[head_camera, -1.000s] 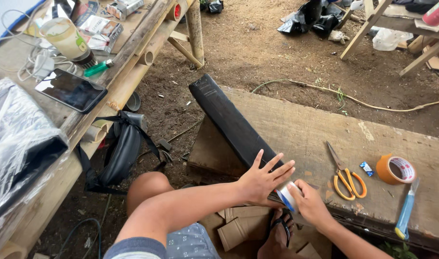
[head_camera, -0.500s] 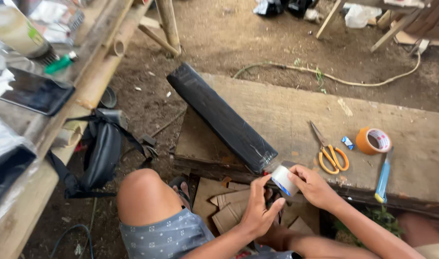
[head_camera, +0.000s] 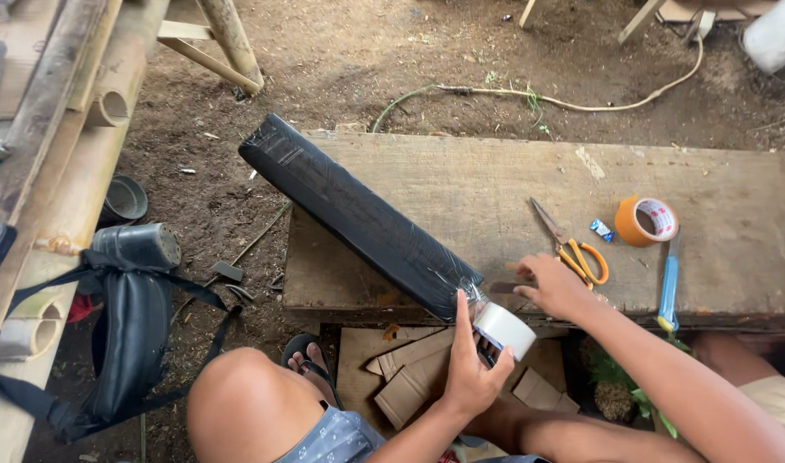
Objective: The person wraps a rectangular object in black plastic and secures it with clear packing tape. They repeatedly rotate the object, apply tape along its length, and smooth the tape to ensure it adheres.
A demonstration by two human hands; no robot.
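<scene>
On the wooden counter (head_camera: 461,184), my left hand (head_camera: 471,370) grips clear tape roll (head_camera: 504,329) w/ strip stuck to black wrapped pkg (head_camera: 358,219), right hand (head_camera: 553,286) flat, open, steadying it.

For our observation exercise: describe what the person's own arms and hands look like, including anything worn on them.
Both arms are bare, with no sleeves reaching the forearms. The left hand and right hand wear no gloves; no rings, watch or bracelets show.
</scene>
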